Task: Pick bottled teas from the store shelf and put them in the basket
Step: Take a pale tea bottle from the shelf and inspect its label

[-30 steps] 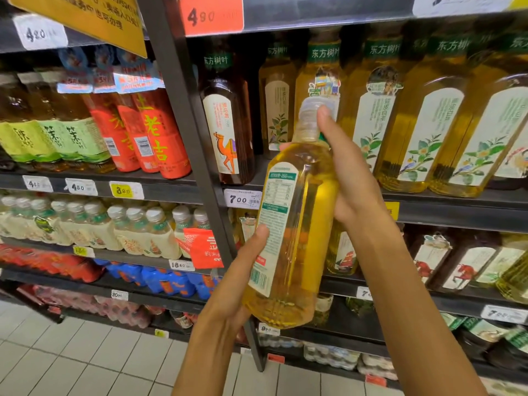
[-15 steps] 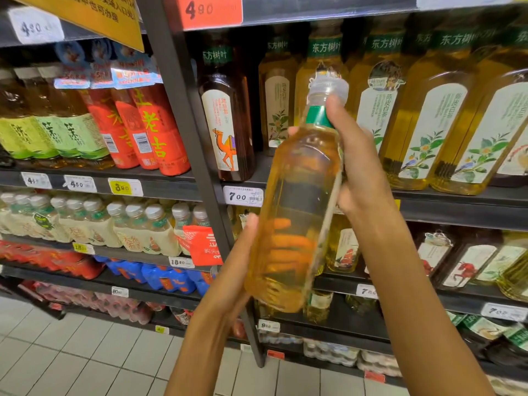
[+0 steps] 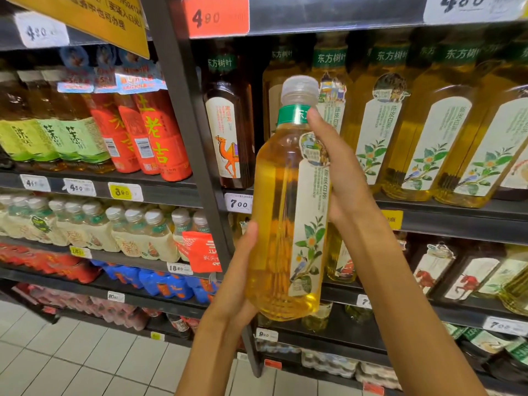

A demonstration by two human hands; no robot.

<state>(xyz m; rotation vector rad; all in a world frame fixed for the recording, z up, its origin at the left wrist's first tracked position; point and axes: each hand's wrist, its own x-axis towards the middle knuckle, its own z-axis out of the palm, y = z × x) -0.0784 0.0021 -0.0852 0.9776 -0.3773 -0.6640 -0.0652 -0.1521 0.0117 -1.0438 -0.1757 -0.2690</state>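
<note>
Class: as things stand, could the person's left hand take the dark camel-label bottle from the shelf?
Probably not yet: the left hand holds the base of the yellow tea bottle. The camel-label bottle stands unblocked at the shelf front.

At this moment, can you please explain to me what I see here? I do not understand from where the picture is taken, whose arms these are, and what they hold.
The picture comes from one wide-angle camera worn on a person's head, looking forward and down. So the two bare arms rising from the bottom edge belong to that person; there is no robot.

Both hands hold one bottle of yellow tea in front of a store shelf. The left hand supports it near the bottom, with the thumb on the side. The right hand grips its upper part, one finger reaching the green neck band below the clear cap.

Behind stand many similar yellow tea bottles, one dark tea bottle with a camel label, and red bottles further left. Price tags line the shelf edges. No basket is in view.
</note>
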